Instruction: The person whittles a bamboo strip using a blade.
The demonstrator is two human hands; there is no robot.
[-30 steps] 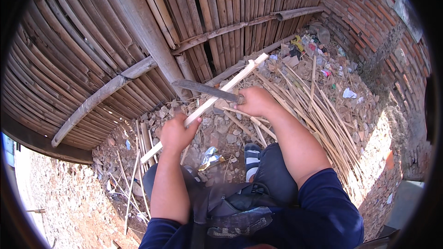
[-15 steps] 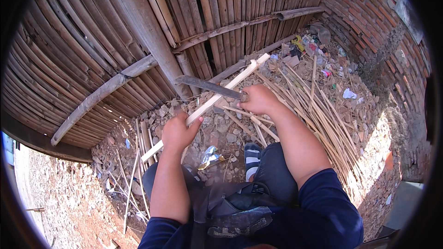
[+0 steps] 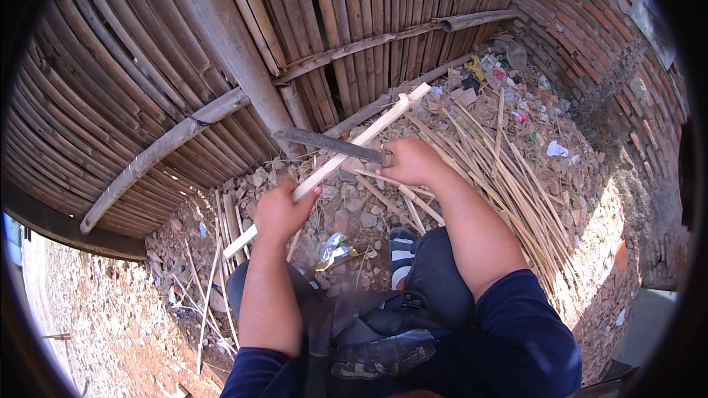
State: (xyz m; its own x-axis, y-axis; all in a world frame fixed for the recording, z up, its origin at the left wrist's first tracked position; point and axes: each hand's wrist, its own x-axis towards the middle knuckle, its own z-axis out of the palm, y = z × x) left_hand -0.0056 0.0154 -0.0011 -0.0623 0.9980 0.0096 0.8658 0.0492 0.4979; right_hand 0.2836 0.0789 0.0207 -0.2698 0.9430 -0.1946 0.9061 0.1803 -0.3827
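Note:
My left hand [image 3: 282, 212] is wrapped round a pale split strip of bamboo [image 3: 376, 128], gripping it toward its near end. The strip slants from beside my left knee up to the far right, with a small raised bump near its far end. My right hand [image 3: 410, 162] is closed round the handle of a machete [image 3: 324, 141]. The dark blade points left and lies across the strip, between my left hand and the strip's far end. Its handle is mostly hidden by my fingers.
A heap of split bamboo strips [image 3: 509, 191] lies on the rubble to my right. More thin sticks [image 3: 210, 302] lie to my left. A bamboo wall [image 3: 369, 15] rises ahead, and a brick wall [image 3: 590, 22] at right. A shiny wrapper [image 3: 335, 252] sits between my feet.
The machete and my right hand have shifted slightly left along with the strip. My left hand has moved a little the same way, keeping its grip.

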